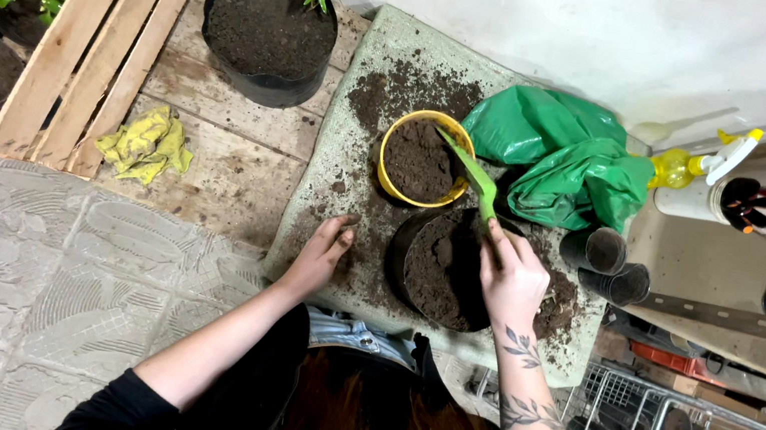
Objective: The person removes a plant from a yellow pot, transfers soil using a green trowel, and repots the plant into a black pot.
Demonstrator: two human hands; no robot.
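Trowel (472, 173), green, clamped in right hand (512, 280), blade over yellow pot (424, 157) of soil, just far of black grow bag (441, 266). Left hand (325, 252) open, flat on soil-strewn mat (368, 81) left of bag.

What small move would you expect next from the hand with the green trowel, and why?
Probably tipping the green trowel into the yellow pot: the right hand holds its blade over that pot's soil, beside the soil-filled black grow bag, while the left hand rests on the mat.
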